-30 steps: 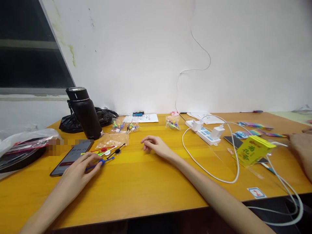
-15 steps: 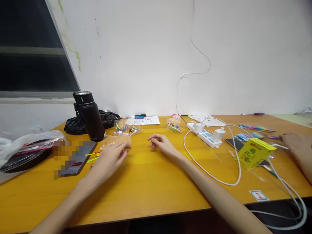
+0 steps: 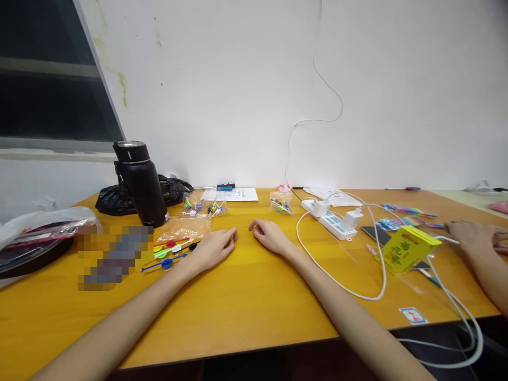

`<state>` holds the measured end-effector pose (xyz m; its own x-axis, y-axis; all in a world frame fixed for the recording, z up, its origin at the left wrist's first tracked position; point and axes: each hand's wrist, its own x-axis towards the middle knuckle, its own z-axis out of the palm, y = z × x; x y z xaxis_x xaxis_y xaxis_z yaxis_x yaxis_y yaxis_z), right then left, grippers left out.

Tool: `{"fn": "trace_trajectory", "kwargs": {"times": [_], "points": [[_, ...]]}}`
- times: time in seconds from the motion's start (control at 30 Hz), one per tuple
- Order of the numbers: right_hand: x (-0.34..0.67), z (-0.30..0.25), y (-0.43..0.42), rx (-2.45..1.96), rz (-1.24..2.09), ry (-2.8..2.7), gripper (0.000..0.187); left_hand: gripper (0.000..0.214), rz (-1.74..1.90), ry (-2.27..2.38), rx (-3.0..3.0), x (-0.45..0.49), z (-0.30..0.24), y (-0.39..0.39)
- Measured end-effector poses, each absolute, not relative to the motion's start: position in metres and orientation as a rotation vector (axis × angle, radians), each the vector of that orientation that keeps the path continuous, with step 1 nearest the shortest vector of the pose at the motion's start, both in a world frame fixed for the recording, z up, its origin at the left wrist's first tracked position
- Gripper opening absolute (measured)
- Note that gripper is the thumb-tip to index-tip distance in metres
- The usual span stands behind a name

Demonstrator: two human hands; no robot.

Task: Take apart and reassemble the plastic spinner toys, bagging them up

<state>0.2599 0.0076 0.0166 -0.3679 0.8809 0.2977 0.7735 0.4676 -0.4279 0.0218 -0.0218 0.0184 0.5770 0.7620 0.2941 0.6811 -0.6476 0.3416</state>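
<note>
My left hand (image 3: 217, 247) rests on the table with its fingers loosely bent and nothing visible in them. Beside its wrist lie several loose plastic arrow spinners, among them a blue one (image 3: 166, 264), a green one (image 3: 163, 253) and a red one (image 3: 170, 244). A black one (image 3: 192, 246) sits right against the hand. Just behind them is a flat clear plastic bag (image 3: 186, 227). Facing it from the right, my right hand (image 3: 270, 236) lies on the wood, fingers loosely curled and no object visible in them. A gap separates the two hands.
Small bags of colourful pieces (image 3: 281, 202) lie toward the wall, near a paper sheet (image 3: 234, 194) and a screwdriver (image 3: 226, 187). A black bottle (image 3: 143, 185) stands left. A power strip (image 3: 333, 222), white cables and a yellow box (image 3: 408, 251) lie right, near another person's hand (image 3: 472, 238).
My left hand has moved right, off the arrow spinners, which now show more fully. My right hand has barely moved. The camera view has shifted slightly.
</note>
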Motion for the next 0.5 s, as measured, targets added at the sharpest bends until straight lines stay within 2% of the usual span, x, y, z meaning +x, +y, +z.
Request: {"fn": "trace_trajectory", "kwargs": {"times": [0.5], "points": [[0.2574,0.0163,0.0067,-1.343,0.292,-2.253,0.022,0.018,0.723,1.136,2.656,0.021,0.0226,-0.0235]]}}
